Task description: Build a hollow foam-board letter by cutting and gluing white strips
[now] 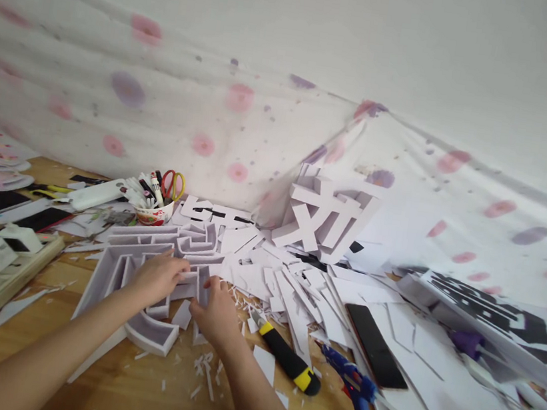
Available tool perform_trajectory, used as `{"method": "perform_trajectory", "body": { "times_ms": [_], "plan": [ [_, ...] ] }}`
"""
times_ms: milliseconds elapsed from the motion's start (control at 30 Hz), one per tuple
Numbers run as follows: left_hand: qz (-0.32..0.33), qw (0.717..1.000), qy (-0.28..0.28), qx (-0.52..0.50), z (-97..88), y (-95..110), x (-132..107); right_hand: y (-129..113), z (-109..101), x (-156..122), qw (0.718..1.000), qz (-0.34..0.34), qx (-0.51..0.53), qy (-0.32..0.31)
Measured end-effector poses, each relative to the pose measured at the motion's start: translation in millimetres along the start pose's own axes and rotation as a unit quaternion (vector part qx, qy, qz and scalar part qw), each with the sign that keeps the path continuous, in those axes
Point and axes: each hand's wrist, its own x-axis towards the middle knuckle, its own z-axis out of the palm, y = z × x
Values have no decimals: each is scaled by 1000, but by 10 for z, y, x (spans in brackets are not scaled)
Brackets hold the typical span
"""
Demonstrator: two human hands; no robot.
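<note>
A white hollow letter shape [161, 339], apparently made of foam board with upright walls, lies on the wooden table in front of me. My left hand [159, 279] reaches over its middle, fingers together on one of the inner walls. At the right side of the shape, my right hand [217, 310] has thumb and fingers closed around an upright white strip; whether that strip is joined to the shape I cannot tell. A small white offcut [182, 315] lies between the hands. Right of my right hand rests a black-and-yellow utility knife [286, 358], its blade end pointing away from me.
A blue hot glue gun [352, 390] and a dark phone [376, 346] lie at the right among white offcuts [286, 294]. A finished white character [322, 215] leans at the back. A pen cup [154, 213] with scissors stands behind; a power strip [3, 304] lies left.
</note>
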Motion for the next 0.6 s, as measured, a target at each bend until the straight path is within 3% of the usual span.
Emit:
{"method": "perform_trajectory", "body": {
  "times_ms": [100, 167, 233, 300, 433, 500, 600],
  "plan": [
    [-27, 994, 60, -83, -169, -81, -9, -12, 19, 6, 1000, 3, -10, -1],
    [-23, 964, 114, -241, -266, -87, -33, -29, 16, 2, 1000, 5, -9, 0],
    [-40, 912, 127, -387, -306, -28, -94, -34, -23, -16, 1000, -5, 8, 0],
    [-90, 858, 96, -496, -280, 77, -195, 9, -115, -52, 999, -24, 33, 1],
    [-147, 727, 44, -669, -131, 261, -436, 341, -436, -206, 998, -7, 14, 64],
    [-158, 683, 37, -712, -72, 310, -530, 602, -612, -336, 995, 25, -52, 86],
    [-172, 642, 44, -746, -29, 379, -615, 967, -801, -574, 981, 65, -169, 70]
  ]
}}
